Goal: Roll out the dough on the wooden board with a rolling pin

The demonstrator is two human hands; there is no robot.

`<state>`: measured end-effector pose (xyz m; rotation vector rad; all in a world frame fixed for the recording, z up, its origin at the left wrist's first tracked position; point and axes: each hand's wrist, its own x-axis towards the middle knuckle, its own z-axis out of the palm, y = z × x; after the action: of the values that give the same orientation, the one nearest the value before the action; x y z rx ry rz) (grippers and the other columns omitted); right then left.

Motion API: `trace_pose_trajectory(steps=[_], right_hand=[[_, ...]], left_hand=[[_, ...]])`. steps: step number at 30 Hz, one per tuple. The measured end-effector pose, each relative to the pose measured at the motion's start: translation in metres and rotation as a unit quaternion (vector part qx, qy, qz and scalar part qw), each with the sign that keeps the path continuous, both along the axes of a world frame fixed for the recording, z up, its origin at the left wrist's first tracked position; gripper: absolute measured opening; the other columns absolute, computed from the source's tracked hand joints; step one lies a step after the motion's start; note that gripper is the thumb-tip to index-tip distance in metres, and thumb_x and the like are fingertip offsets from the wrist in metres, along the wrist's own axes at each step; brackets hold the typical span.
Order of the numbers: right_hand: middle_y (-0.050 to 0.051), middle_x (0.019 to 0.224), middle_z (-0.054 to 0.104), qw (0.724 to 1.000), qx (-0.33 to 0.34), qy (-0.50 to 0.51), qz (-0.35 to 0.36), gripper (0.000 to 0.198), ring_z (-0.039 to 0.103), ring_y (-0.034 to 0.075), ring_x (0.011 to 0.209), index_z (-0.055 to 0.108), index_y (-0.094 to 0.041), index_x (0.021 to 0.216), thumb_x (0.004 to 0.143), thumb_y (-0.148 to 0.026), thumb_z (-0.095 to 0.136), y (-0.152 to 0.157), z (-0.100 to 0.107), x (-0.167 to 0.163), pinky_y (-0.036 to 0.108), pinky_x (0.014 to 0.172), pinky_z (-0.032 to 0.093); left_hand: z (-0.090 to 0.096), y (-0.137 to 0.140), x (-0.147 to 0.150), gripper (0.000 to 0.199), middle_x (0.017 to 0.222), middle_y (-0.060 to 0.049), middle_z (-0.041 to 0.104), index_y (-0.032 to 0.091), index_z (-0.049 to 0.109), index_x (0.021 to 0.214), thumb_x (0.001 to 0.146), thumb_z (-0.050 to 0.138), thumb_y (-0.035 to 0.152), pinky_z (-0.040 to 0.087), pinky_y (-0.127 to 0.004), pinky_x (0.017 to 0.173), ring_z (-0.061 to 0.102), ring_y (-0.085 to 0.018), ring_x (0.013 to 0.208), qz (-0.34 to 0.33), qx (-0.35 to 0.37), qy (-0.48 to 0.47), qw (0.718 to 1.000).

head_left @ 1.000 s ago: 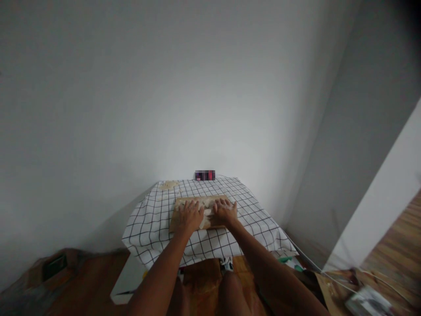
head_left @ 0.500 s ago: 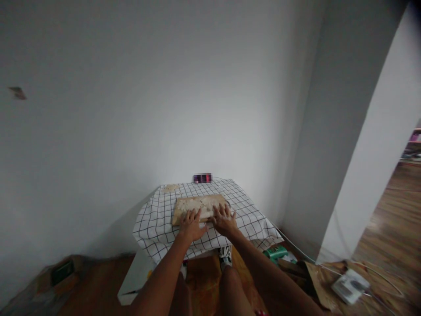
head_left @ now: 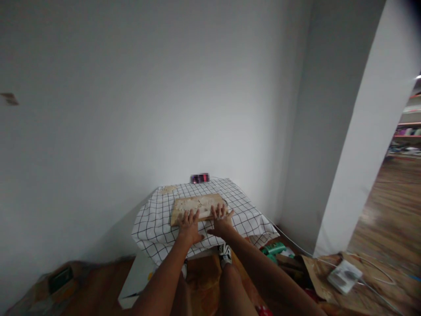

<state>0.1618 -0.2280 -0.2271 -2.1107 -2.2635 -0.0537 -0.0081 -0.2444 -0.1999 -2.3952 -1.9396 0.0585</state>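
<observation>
A wooden board (head_left: 176, 216) lies on the checked tablecloth (head_left: 243, 211), its top dusted with a patchy whitish layer (head_left: 197, 203) that looks like flour. Over the near left part of the board rests my left hand (head_left: 189, 228), palm down with fingers spread. Beside it, my right hand (head_left: 222, 223) lies across the near right edge, its fingers also apart and the thumb pointing left. Whatever is under the palms is hidden; I make out nothing gripped in either hand.
A pale patch (head_left: 168, 189) marks the cloth's far left. At the back stands a small dark blurred object (head_left: 199, 178) against the wall. Right of the table are a green container (head_left: 274, 248), cardboard (head_left: 317, 276) and a white box with a cable (head_left: 344, 276) on the floor.
Both hands have drawn slightly back toward me on the board, and the right thumb now sticks out further left. The view has turned a little to the right.
</observation>
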Motion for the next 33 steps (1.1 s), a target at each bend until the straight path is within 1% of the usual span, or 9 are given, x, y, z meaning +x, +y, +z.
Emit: trace_pose_trajectory(steps=[4,8,10,12,15,19,22,27,33], right_hand=[[0.030,0.181,-0.003,1.000,-0.020,0.003,0.005,0.131,-0.001,0.053,0.168,0.004,-0.010,0.178,0.088,-0.085,0.062,0.008,0.007,-0.001,0.085,0.123,0.006],[0.018,0.185,0.004,0.995,-0.070,0.063,0.029,0.104,-0.004,0.042,0.171,0.011,-0.023,0.180,0.100,-0.086,0.034,0.027,0.020,0.008,0.078,0.127,-0.002],[0.014,0.186,0.007,0.990,-0.107,0.084,0.044,0.093,-0.002,0.037,0.172,0.016,-0.027,0.179,0.105,-0.081,0.022,0.040,0.029,0.013,0.077,0.128,-0.001],[0.013,0.186,0.010,0.987,-0.119,0.094,0.054,0.088,0.002,0.036,0.172,0.020,-0.027,0.178,0.107,-0.078,0.018,0.053,0.037,0.015,0.079,0.128,-0.001],[0.010,0.186,0.014,0.987,-0.111,0.109,0.052,0.081,0.011,0.036,0.171,0.024,-0.031,0.177,0.109,-0.075,0.018,0.073,0.043,0.015,0.082,0.127,0.001],[0.012,0.184,0.020,0.987,-0.075,0.128,0.056,0.078,0.019,0.040,0.169,0.030,-0.032,0.176,0.109,-0.073,0.025,0.105,0.037,0.012,0.082,0.126,0.010],[0.012,0.184,0.022,0.990,-0.042,0.123,0.053,0.079,0.016,0.040,0.169,0.032,-0.032,0.175,0.109,-0.075,0.022,0.134,0.028,0.010,0.081,0.127,0.010],[0.011,0.185,0.018,0.991,-0.052,0.117,0.039,0.077,0.010,0.039,0.171,0.028,-0.031,0.176,0.112,-0.070,0.013,0.178,0.019,0.009,0.081,0.126,0.009],[0.010,0.185,0.019,0.993,-0.045,0.107,0.037,0.071,0.010,0.039,0.171,0.030,-0.033,0.175,0.113,-0.065,0.016,0.198,0.016,0.007,0.082,0.126,0.010]], left_hand=[[0.001,0.009,-0.001,0.125,0.185,-0.018,0.014,0.022,0.012,0.179,0.082,0.079,0.062,0.021,-0.073,0.132,0.011,-0.046,0.170,-0.002,-0.010,0.002,1.000],[0.004,0.031,-0.008,0.097,0.184,-0.015,0.022,0.023,0.019,0.179,0.100,0.046,0.072,0.019,-0.073,0.133,0.018,-0.043,0.170,-0.008,-0.018,-0.043,0.999],[0.006,0.046,-0.012,0.083,0.183,-0.011,0.026,0.025,0.024,0.178,0.107,0.029,0.068,0.019,-0.069,0.135,0.022,-0.039,0.170,-0.004,-0.040,-0.064,0.997],[0.007,0.063,-0.014,0.077,0.183,-0.007,0.028,0.026,0.029,0.176,0.110,0.021,0.063,0.019,-0.067,0.136,0.022,-0.037,0.170,0.007,-0.050,-0.079,0.996],[0.007,0.088,-0.015,0.072,0.183,-0.005,0.028,0.031,0.036,0.174,0.111,0.021,0.062,0.018,-0.073,0.134,0.018,-0.040,0.170,0.019,-0.027,-0.094,0.995],[0.006,0.118,-0.012,0.070,0.181,-0.008,0.033,0.030,0.043,0.171,0.111,0.024,0.062,0.017,-0.077,0.132,0.020,-0.043,0.169,0.023,0.022,-0.091,0.995],[0.002,0.145,-0.011,0.069,0.180,-0.008,0.037,0.030,0.046,0.169,0.111,0.026,0.061,0.017,-0.074,0.133,0.021,-0.042,0.169,0.041,0.037,-0.084,0.995],[-0.002,0.192,-0.014,0.070,0.178,-0.012,0.040,0.030,0.046,0.169,0.110,0.029,0.063,0.021,-0.076,0.130,0.025,-0.045,0.167,0.044,0.046,-0.098,0.993],[-0.001,0.210,-0.014,0.073,0.178,-0.012,0.040,0.026,0.047,0.168,0.111,0.022,0.063,0.020,-0.077,0.130,0.024,-0.046,0.167,0.052,0.026,-0.116,0.991]])
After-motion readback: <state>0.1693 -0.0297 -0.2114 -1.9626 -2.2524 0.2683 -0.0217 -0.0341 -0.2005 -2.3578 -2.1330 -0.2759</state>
